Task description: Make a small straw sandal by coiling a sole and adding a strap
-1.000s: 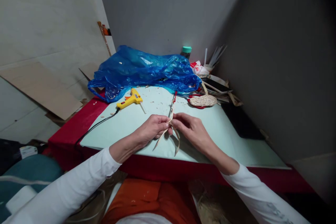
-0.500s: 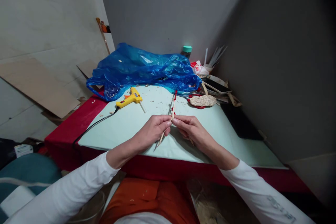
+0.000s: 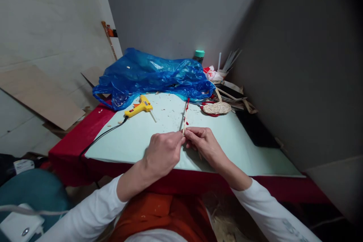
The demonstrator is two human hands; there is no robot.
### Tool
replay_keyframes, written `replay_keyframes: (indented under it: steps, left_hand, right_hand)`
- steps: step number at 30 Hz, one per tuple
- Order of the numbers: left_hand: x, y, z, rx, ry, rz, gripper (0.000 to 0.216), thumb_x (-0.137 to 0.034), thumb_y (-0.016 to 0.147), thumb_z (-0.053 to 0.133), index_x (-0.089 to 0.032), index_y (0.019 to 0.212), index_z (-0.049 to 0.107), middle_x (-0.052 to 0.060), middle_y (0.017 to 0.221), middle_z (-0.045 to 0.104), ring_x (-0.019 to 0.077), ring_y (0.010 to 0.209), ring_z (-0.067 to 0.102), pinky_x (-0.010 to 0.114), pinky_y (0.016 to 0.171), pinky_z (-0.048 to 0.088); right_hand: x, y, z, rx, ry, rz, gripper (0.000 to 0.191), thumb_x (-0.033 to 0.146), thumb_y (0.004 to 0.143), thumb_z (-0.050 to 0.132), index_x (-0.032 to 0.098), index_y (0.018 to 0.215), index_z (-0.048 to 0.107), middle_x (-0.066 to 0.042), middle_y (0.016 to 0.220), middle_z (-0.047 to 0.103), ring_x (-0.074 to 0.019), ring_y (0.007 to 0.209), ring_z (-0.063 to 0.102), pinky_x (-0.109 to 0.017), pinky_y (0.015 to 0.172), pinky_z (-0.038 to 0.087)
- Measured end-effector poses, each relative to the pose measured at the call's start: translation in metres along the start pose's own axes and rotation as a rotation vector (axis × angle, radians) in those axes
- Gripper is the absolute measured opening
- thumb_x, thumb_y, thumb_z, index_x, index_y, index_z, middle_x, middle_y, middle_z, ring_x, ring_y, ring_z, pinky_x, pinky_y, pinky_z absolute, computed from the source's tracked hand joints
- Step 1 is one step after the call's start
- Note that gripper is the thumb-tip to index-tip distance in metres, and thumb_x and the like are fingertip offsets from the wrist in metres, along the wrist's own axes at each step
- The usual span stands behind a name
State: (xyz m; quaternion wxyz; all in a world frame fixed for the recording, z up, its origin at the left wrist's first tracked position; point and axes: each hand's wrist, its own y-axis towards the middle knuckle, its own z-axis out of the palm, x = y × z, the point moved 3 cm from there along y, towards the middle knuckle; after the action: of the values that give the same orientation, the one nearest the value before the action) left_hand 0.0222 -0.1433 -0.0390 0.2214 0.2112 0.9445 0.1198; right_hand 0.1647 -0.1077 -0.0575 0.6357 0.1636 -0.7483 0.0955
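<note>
- Lower centre of the frame: the person's left hand (image 3: pixel 164 153) is curled closed on the lower end of a pale, red-flecked strip (image 3: pixel 185 116).
- Centre: the right hand (image 3: pixel 204 143) pinches the strip.
- Left of centre: a yellow glue gun (image 3: pixel 138 108).

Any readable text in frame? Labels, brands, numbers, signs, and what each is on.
None legible.
Right sleeve: print, too blurred to read.
Yellow glue gun: markings too small to read.
White label on the dark item at far left: too blurred to read.
</note>
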Motion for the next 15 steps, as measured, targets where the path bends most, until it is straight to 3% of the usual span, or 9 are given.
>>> replay_keyframes:
  steps: [6, 11, 15]
  left_hand:
    - [-0.023, -0.006, 0.011, -0.073, 0.238, 0.219, 0.026, -0.007, 0.088, 0.04, -0.014, 0.08, 0.064, 0.008, 0.073, 0.067, 0.023, 0.067, 0.066, 0.032, 0.059, 0.043]
    - [-0.029, -0.005, 0.011, -0.122, 0.355, 0.288, 0.025, -0.002, 0.084, 0.04, -0.013, 0.08, 0.062, 0.007, 0.07, 0.065, 0.0222, 0.064, 0.065, 0.032, 0.057, 0.047]
    - [-0.031, -0.002, 0.009, -0.104, 0.408, 0.326, 0.026, 0.0, 0.082, 0.039, -0.013, 0.078, 0.062, 0.008, 0.068, 0.065, 0.0224, 0.062, 0.066, 0.032, 0.055, 0.048]
  right_hand:
    - [-0.003, 0.0, -0.002, -0.01, 0.105, 0.051, 0.028, 0.036, 0.082, 0.061, 0.011, 0.082, 0.071, 0.002, 0.056, 0.05, -0.0084, 0.05, 0.033, -0.024, 0.049, 0.02]
    - [-0.006, 0.001, -0.004, -0.028, 0.154, 0.079, 0.028, 0.036, 0.079, 0.064, 0.01, 0.083, 0.072, 0.002, 0.054, 0.046, -0.0085, 0.051, 0.03, -0.025, 0.05, 0.018]
    - [-0.004, 0.0, -0.004, -0.037, 0.18, 0.073, 0.028, 0.037, 0.079, 0.064, 0.01, 0.083, 0.072, 0.0, 0.062, 0.054, -0.0095, 0.055, 0.035, -0.024, 0.053, 0.023]
